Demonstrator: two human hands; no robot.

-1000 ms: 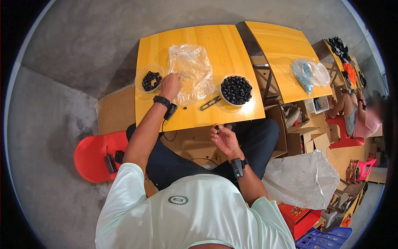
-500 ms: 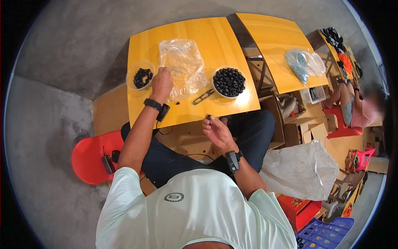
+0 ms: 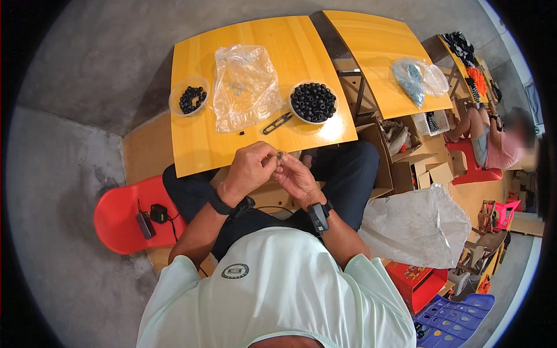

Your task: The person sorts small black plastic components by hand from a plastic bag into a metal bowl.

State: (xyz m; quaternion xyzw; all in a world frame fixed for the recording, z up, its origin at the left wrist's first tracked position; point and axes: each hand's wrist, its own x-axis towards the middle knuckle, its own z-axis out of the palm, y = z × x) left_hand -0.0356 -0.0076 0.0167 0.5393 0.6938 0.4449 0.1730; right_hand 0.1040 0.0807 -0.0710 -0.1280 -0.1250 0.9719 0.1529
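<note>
My left hand and my right hand meet just off the front edge of the yellow table. Right fingertips pinch a small dark cylindrical piece. The left fingers are closed against it; whatever else they hold is hidden. Beyond the hands lie black thread snips and a single small black piece. A tub of black beads stands behind the snips. At the left is a clear tub with fewer black pieces. Between the tubs, a clear plastic bag carries tiny shiny bits.
A second yellow table holds a bag of bluish pieces. Open cardboard boxes and a white sack are at my right. A red stool with small devices stands at my left. Another person sits far right.
My left hand has come back from beside the plastic bag and left tub to meet my right hand. The right hand still pinches the small dark piece. The view has shifted slightly.
</note>
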